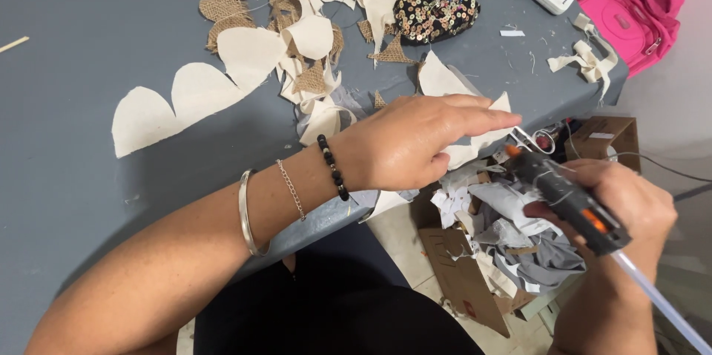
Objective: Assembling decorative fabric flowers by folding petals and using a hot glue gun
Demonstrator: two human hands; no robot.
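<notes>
1. Right hand (630, 203) is wrapped tight round a black hot glue gun (567, 195). The orange nozzle points toward the left hand, and a clear glue stick (656, 299) trails out the back past the wrist.
2. Left hand (415, 140) lies flat, fingers together and stretched out, pressing a cream fabric piece (456, 151) at the table edge (326, 218). It grips nothing.
3. Handling, my read: the gun is rigid and light, so hold it by the handle and keep clear of the nozzle. The fabric is thin, limp and frays, so pin it flat rather than pinch it.
4. Below both hands an open cardboard box (460, 277) holds white and grey fabric scraps. Beyond the right hand sits a second, smaller box (612, 136); I can't tell what's in it.
5. Ahead of the left fingers is a sequinned heart (434, 2). Off the left wrist lies a scalloped cream strip (185, 99), with burlap offcuts (222, 6) further out.
</notes>
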